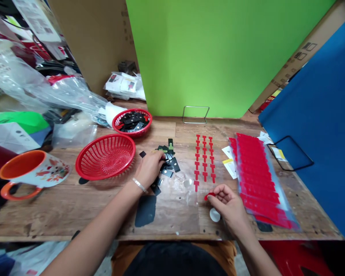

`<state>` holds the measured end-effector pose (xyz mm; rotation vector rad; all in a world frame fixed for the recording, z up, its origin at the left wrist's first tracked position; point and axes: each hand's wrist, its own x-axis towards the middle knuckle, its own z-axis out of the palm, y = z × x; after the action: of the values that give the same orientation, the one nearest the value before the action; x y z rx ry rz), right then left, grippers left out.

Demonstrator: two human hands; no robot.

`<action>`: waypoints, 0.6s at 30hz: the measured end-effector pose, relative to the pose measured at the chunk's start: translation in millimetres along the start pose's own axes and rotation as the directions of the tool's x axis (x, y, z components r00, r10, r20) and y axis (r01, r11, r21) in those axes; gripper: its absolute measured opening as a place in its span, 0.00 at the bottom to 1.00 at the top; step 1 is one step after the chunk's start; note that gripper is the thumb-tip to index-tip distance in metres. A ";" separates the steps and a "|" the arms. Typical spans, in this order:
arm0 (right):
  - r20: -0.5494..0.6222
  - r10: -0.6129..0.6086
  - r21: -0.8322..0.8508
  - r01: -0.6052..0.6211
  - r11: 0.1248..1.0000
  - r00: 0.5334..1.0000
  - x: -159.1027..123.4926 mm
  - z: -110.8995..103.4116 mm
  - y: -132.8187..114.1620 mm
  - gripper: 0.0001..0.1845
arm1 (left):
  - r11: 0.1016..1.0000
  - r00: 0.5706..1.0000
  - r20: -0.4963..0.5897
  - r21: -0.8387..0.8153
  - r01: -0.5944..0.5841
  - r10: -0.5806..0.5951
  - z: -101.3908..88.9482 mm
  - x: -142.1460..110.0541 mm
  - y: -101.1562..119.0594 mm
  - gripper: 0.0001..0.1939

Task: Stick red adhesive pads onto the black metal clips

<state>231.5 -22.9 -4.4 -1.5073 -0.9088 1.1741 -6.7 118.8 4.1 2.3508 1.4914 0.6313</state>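
Note:
My left hand [149, 165] reaches into a loose pile of small flat black pieces [169, 164], some with a shiny round spot. Its fingers are drawn together among them, and what they pinch is hidden. Between thumb and fingers, my right hand [227, 205] holds a small red piece [209, 196] above the table front. A round whitish disc [214, 215] lies just under that hand. Between the hands, red T-shaped pieces [204, 155] lie in three columns. To the right is a plastic-wrapped stack of red strips [257, 176].
At left stand an empty red basket [106, 155], a red basket of black pieces [133, 122] and an orange-and-white mug [43, 170]. A wire stand [195, 115] is by the green panel [204, 57]; a black wire frame [300, 153] is by the blue panel [319, 115]. Plastic bags [71, 96] crowd the left.

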 end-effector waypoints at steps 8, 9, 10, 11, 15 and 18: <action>-0.072 -0.042 0.012 0.043 0.999 0.997 2.2 2.4 0.9 0.13 | 0.866 0.999 -0.025 -0.500 0.020 -0.038 -1.7 -39.6 40.2 0.10; -0.073 -0.044 0.020 0.046 0.999 0.996 2.3 2.8 1.2 0.13 | 0.784 0.995 0.058 -0.613 0.096 -0.077 0.9 -44.1 45.7 0.11; -0.074 -0.045 0.028 0.047 0.998 0.996 2.4 3.2 1.4 0.12 | 0.668 0.982 0.159 -0.720 0.188 -0.106 4.0 -47.8 50.7 0.13; -0.077 -0.046 0.035 0.049 0.998 0.996 2.5 3.6 1.5 0.12 | 0.528 0.958 0.259 -0.800 0.284 -0.122 7.6 -50.7 55.3 0.15; -0.082 -0.051 0.047 0.055 0.997 0.995 2.2 6.5 0.4 0.12 | 0.102 0.859 0.495 -0.855 0.508 -0.127 23.3 -57.6 69.6 0.17; -0.073 -0.059 0.051 0.062 0.997 0.996 1.5 11.2 -0.5 0.12 | 0.048 0.826 0.535 -0.834 0.550 -0.178 32.9 -59.7 78.0 0.15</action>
<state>221.0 -18.6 -4.9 -1.4596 -0.8624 1.0859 48.7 31.5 -0.9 0.8409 0.9049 0.7223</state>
